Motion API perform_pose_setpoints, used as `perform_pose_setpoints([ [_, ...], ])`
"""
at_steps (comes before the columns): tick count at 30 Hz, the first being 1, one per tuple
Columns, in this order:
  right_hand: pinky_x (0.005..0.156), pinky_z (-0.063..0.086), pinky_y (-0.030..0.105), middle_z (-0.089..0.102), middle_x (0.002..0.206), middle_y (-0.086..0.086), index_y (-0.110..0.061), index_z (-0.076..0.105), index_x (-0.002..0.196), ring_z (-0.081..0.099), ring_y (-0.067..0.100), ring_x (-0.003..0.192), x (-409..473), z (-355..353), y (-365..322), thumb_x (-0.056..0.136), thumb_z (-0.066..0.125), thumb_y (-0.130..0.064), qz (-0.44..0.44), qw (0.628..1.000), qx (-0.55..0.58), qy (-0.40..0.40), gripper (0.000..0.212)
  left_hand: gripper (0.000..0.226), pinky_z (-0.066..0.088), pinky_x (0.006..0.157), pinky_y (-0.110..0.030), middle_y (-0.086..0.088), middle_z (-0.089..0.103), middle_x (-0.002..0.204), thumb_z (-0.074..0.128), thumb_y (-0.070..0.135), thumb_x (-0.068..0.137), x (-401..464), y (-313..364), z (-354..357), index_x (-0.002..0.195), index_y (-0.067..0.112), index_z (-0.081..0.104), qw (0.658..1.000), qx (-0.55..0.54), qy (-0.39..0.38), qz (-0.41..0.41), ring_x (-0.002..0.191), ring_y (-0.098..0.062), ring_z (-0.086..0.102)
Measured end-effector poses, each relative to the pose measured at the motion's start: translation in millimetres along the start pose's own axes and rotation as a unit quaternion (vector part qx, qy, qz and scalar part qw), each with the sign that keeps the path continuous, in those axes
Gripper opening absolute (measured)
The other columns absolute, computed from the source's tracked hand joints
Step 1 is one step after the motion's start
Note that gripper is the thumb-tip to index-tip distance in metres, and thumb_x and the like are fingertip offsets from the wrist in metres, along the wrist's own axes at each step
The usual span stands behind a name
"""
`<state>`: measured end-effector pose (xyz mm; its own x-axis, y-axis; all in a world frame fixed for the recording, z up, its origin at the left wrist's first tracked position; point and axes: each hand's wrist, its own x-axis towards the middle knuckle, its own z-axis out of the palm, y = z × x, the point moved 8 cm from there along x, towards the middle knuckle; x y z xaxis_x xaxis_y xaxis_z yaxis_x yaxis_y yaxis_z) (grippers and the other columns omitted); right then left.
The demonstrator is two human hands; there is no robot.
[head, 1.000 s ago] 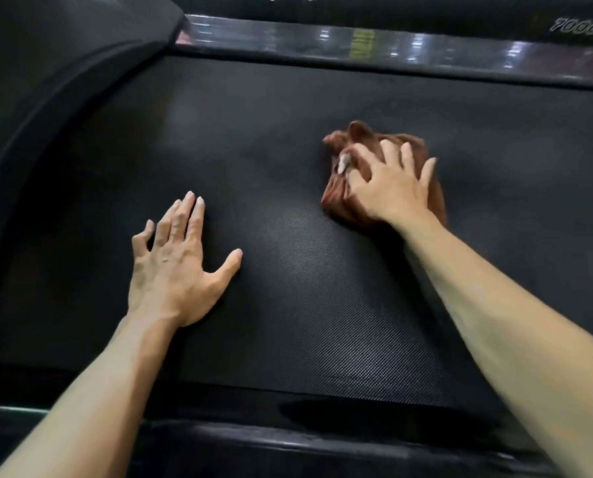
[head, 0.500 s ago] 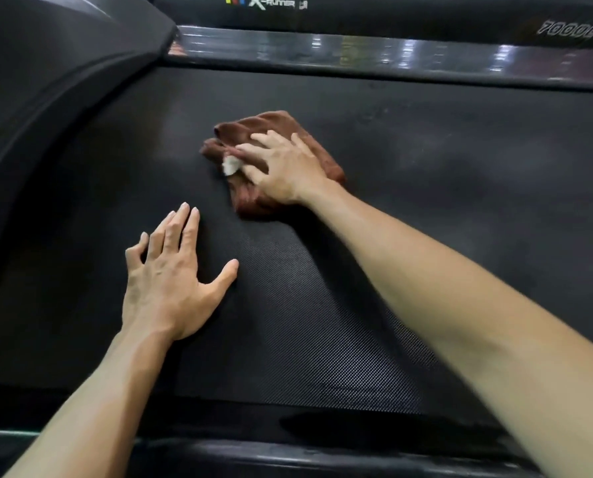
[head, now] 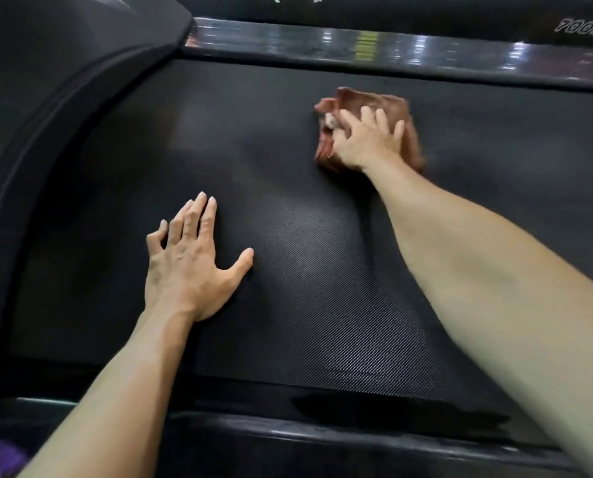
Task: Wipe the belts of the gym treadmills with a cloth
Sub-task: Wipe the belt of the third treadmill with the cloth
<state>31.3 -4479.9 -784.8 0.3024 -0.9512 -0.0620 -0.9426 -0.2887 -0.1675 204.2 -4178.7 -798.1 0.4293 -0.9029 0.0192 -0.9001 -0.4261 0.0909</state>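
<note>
Cloth (head: 384,101): brown, bunched into a loose wad; lies on the belt (head: 288,288), under the right hand (head: 369,141), toward the far rail (head: 391,46). A small pale bit shows at the thumb side of the grip; what it is, cannot tell.

Handling (judged): soft, light, limp. It will fold and creep under a push, so downward pressure has to carry it. Belt surface looks finely textured, so drag is likely and the wad may roll up at its leading edge.

Where to hold (judged): palm over the middle of the wad, fingers spread toward its far edge; pinching a corner would let the rest trail.

Right grip: fingers spread and fairly straight, laid flat over the cloth and pressing it to the belt; thumb at the cloth's left edge. Image is blurred here, so any finer curl cannot be told.

Left grip: the left hand (head: 188,270) is flat on the bare belt, fingers straight and close, thumb out to the side; holds nothing. It lies nearer the body and to the left of the cloth grip, well apart from it.

Step (judged): mid-wipe on the far half of the belt; left hand serves as a brace.

Risk (judged): cloth bunching, leaving strips unwiped.
</note>
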Motion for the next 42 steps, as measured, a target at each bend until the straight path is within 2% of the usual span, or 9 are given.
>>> perform_pose_setpoints([
  [3, 0.125, 0.003, 0.061, 0.024, 0.17, -0.001, -0.046, 0.037, 0.156, 0.013, 0.024, 0.158, -43, 15, -71, 0.104, 0.031, -0.053, -0.147, 0.989, 0.0, -0.017, 0.053, 0.106, 0.011, 0.124, -0.042, 0.009, 0.004, 0.171, 0.009, 0.083, 0.078, -1, 0, -1, 0.164, 0.021, 0.01, 1.0, 0.004, -0.004, -0.002, 0.156, -0.009, 0.001],
  [6, 0.128, -0.003, 0.052, 0.019, 0.172, -0.005, -0.049, 0.033, 0.158, 0.008, 0.018, 0.16, -107, 22, -68, 0.104, 0.035, -0.057, -0.2, 0.979, 0.036, -0.025, 0.054, 0.106, 0.011, 0.124, -0.042, 0.008, 0.003, 0.171, 0.009, 0.083, 0.078, -1, -1, -2, 0.164, 0.022, 0.009, 1.0, 0.004, -0.007, -0.002, 0.156, -0.01, 0.001],
  [9, 0.129, 0.002, 0.05, 0.023, 0.171, -0.007, -0.049, 0.034, 0.157, 0.012, 0.017, 0.159, -137, 15, -9, 0.105, 0.034, -0.057, -0.168, 0.985, 0.041, 0.005, 0.053, 0.106, 0.011, 0.125, -0.042, 0.009, 0.002, 0.171, 0.009, 0.083, 0.078, -1, 1, -2, 0.164, 0.022, 0.008, 1.0, 0.002, -0.007, -0.003, 0.156, -0.009, 0.0],
  [14, 0.128, 0.004, 0.053, 0.016, 0.173, -0.001, -0.047, 0.03, 0.159, 0.011, 0.022, 0.159, -56, -1, 67, 0.105, 0.027, -0.061, 0.021, 1.0, 0.016, 0.002, 0.056, 0.105, 0.009, 0.125, -0.041, 0.008, 0.002, 0.171, 0.009, 0.082, 0.079, -2, 3, -1, 0.165, 0.021, 0.007, 1.0, 0.001, -0.008, -0.004, 0.156, -0.009, -0.001],
  [16, 0.127, 0.0, 0.056, 0.012, 0.174, 0.002, -0.044, 0.026, 0.161, 0.006, 0.025, 0.16, -28, -2, 58, 0.105, 0.024, -0.062, 0.04, 0.999, 0.021, -0.01, 0.059, 0.105, 0.009, 0.125, -0.042, 0.008, 0.001, 0.171, 0.008, 0.082, 0.079, -2, 2, -1, 0.165, 0.021, 0.006, 1.0, 0.005, -0.006, -0.004, 0.156, -0.009, -0.001],
  [22, 0.127, 0.0, 0.055, 0.011, 0.174, 0.001, -0.046, 0.022, 0.161, 0.005, 0.023, 0.16, -61, 15, -16, 0.103, 0.024, -0.064, -0.086, 0.996, 0.006, -0.038, 0.061, 0.101, 0.01, 0.125, -0.042, 0.007, 0.0, 0.172, 0.014, 0.081, 0.084, -1, 1, -1, 0.165, 0.02, 0.006, 1.0, 0.009, -0.011, 0.003, 0.157, -0.01, -0.002],
  [26, 0.129, 0.003, 0.049, 0.016, 0.173, -0.005, -0.049, 0.024, 0.16, 0.008, 0.017, 0.16, -144, 14, -3, 0.096, 0.024, -0.072, -0.169, 0.985, 0.012, -0.021, 0.068, 0.105, 0.008, 0.126, -0.042, 0.007, -0.002, 0.171, 0.006, 0.081, 0.079, -1, 4, -2, 0.165, 0.02, 0.003, 1.0, 0.007, -0.014, -0.003, 0.157, -0.009, -0.003],
  [34, 0.127, -0.003, 0.055, 0.007, 0.175, 0.001, -0.046, 0.022, 0.162, 0.001, 0.023, 0.16, -60, 6, 35, 0.103, 0.026, -0.063, 0.034, 0.999, 0.026, -0.014, 0.062, 0.105, 0.007, 0.126, -0.041, 0.007, -0.001, 0.171, 0.007, 0.081, 0.079, -1, 2, -2, 0.165, 0.021, 0.004, 1.0, 0.002, -0.006, -0.001, 0.157, -0.008, -0.004],
  [42, 0.127, -0.003, 0.054, 0.009, 0.174, 0.0, -0.047, 0.022, 0.161, 0.002, 0.022, 0.161, -63, 18, -49, 0.101, 0.026, -0.069, -0.108, 0.994, 0.006, -0.027, 0.064, 0.106, 0.007, 0.126, -0.041, 0.008, 0.0, 0.171, 0.007, 0.082, 0.078, 0, 1, -2, 0.165, 0.022, 0.005, 1.0, -0.001, -0.009, -0.003, 0.157, -0.008, -0.003],
])
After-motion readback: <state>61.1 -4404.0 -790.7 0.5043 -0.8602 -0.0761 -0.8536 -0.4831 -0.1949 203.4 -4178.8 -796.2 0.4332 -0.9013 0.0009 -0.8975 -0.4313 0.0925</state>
